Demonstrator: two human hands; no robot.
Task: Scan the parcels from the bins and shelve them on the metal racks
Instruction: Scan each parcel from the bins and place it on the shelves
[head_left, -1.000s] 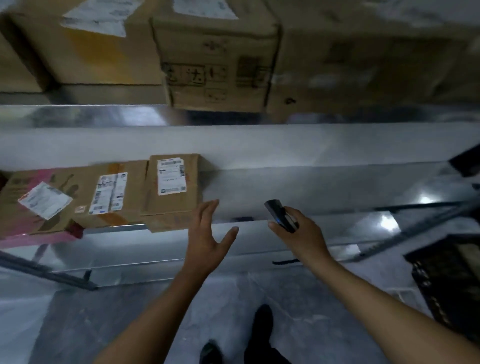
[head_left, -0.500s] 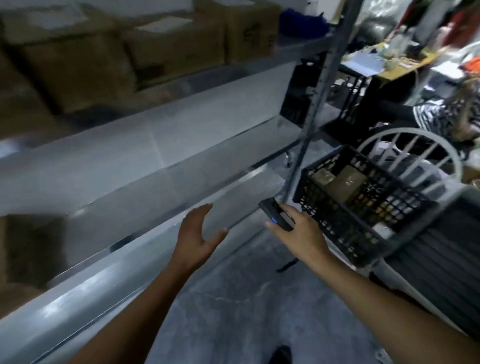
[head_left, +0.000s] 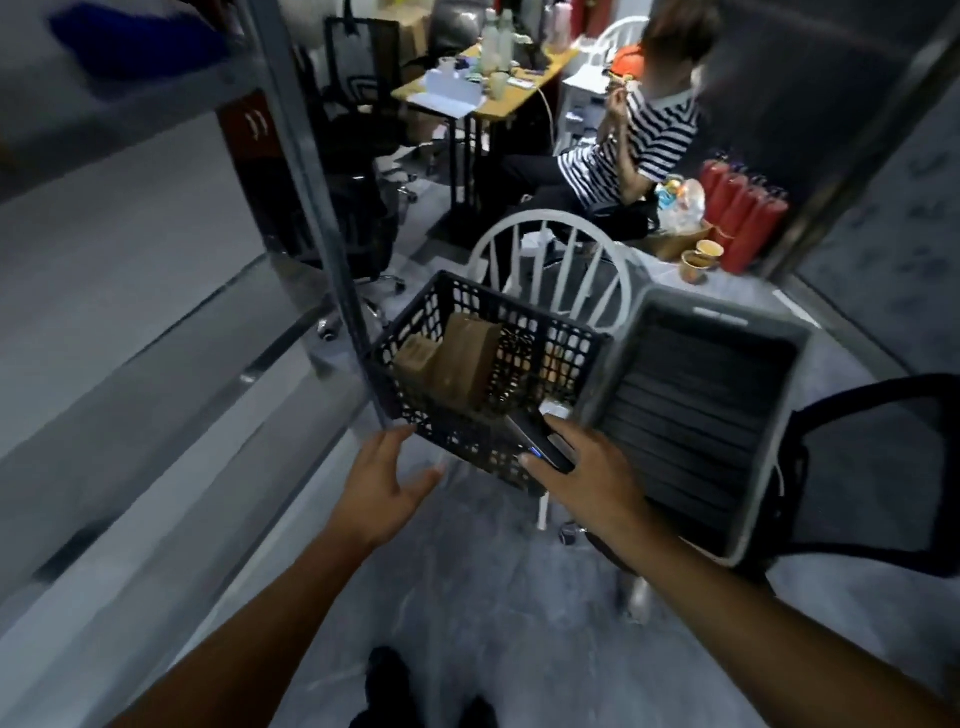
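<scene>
A black lattice bin (head_left: 415, 332) stands ahead of me with brown cardboard parcels (head_left: 462, 358) upright inside. My right hand (head_left: 582, 467) grips a dark handheld scanner (head_left: 540, 441) with a small blue light, just at the bin's near rim. My left hand (head_left: 384, 478) is spread and holds nothing, its fingertips close to the bin's near left corner. The metal rack (head_left: 306, 171) runs along my left, its shelves blurred. A grey bin (head_left: 701, 415) to the right shows only its dark ribbed bottom.
A white spindle-back chair (head_left: 550, 260) stands behind the black bin. A person in a striped shirt (head_left: 623, 150) sits beyond it at a cluttered desk (head_left: 483, 88). Red cylinders (head_left: 743, 218) stand at the back right. A black mesh chair (head_left: 883, 467) is at the far right.
My view has swung right, from the shelved parcels on the rack to the bins. Both hands have come up to the black bin; the scanner stays in my right hand.
</scene>
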